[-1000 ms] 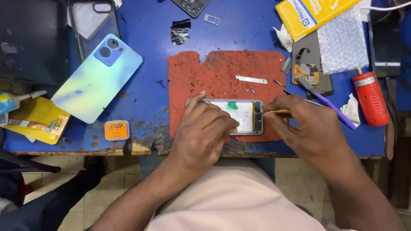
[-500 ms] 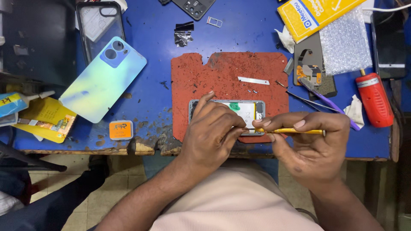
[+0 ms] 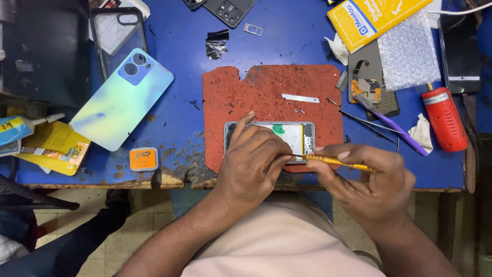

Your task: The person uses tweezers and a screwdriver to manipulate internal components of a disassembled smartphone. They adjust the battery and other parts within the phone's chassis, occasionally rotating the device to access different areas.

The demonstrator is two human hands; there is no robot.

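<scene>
1. Since a second ago your right hand (image 3: 366, 182) has drawn back from the phone's right end toward the table's front edge, and the yellow-handled tool (image 3: 335, 161) now lies nearly level, its tip at the phone's lower right corner.
2. Your opened phone (image 3: 292, 136) lies flat on the red mat (image 3: 266, 92), near the mat's front edge, its insides facing up.
3. Your left hand (image 3: 253, 159) presses down on the phone's left half, fingers curled over it, covering much of the frame.
4. Your right hand is closed around the yellow-handled tool, pinching it between thumb and fingers.
5. On the mat beyond the phone lies a thin metal strip (image 3: 300, 98).
6. Right of the mat lie black tweezers (image 3: 369, 123) and a purple-handled tool (image 3: 394, 125); further right a red cylinder (image 3: 444, 121) lies on its side beside crumpled white tissue (image 3: 422, 132).
7. Behind those you have a sheet of bubble wrap (image 3: 407, 48) and a yellow box (image 3: 374, 20).
8. Left of the mat, on the blue table (image 3: 179, 123), a pale blue-green phone back cover (image 3: 120, 100) lies face up, with a clear phone case (image 3: 115, 36) behind it and a small orange pad (image 3: 143, 158) near the front edge.
9. At the far left lie a yellow packet (image 3: 51, 146) and a glue tube (image 3: 23, 127).
</scene>
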